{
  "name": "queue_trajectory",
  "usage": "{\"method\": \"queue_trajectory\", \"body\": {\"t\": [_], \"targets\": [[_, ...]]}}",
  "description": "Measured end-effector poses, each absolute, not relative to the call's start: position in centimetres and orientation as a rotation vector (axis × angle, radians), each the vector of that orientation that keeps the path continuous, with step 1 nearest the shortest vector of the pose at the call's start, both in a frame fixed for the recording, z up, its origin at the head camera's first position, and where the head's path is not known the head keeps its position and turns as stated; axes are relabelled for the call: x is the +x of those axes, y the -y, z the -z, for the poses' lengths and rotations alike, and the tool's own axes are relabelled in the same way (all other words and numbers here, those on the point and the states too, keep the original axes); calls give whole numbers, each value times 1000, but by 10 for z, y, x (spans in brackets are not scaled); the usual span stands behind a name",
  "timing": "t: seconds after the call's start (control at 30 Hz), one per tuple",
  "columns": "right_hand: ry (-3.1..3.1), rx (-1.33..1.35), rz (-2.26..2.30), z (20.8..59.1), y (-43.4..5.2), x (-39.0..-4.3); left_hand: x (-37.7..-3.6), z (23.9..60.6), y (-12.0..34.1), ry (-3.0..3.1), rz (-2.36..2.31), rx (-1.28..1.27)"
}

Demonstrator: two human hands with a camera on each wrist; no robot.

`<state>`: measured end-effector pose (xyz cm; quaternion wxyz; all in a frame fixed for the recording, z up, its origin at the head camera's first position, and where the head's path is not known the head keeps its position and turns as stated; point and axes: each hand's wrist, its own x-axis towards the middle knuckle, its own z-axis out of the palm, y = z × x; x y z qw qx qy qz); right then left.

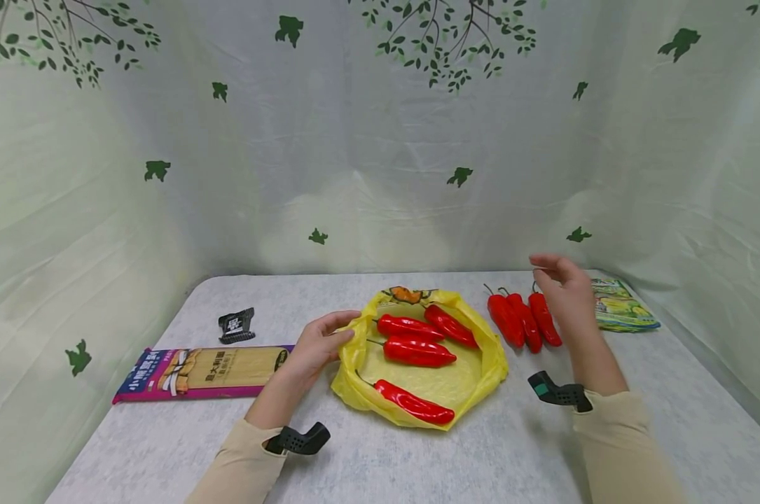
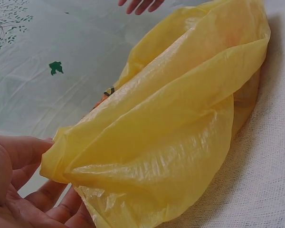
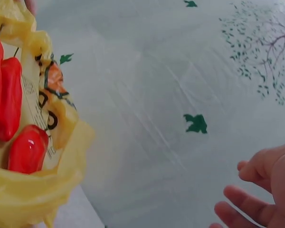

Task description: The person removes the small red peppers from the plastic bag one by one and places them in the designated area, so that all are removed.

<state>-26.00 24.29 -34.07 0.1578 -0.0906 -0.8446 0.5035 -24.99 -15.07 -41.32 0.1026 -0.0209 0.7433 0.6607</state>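
Left grip [image 1: 316, 346] pinching yellow bag [image 1: 361, 364] rim; right grip [image 1: 565, 290] released above three loose peppers [image 1: 523, 318], noodle packet [image 1: 203, 372] leftward.

Four peppers [image 1: 415, 352] in bag [image 1: 489, 367]; three peppers [image 1: 524, 320] right.

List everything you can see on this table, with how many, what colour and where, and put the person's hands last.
Plastic bag: one, yellow, table centre, spread open.
Peppers in the bag: four, red.
Peppers on the table: three, red, right of the bag.
Noodle packet: one, purple and tan, left side.
Black clip: one, behind the packet.
Green packet: one, far right.
Table: one, whitish cloth.
Left hand: holds the bag's left rim.
Right hand: over the loose peppers, holding nothing.
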Motion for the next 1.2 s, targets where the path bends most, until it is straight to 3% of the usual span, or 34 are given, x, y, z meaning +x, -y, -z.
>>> {"method": "queue_trajectory", "body": {"t": [0.83, 1.2], "targets": [[2824, 652, -1373, 339, -198, -248, -250, 413, 152, -2203, -1950, -36], [2929, 820, -1478, 354, -175, -247, -248, 411, 152, -2201, -1945, -42]]}}
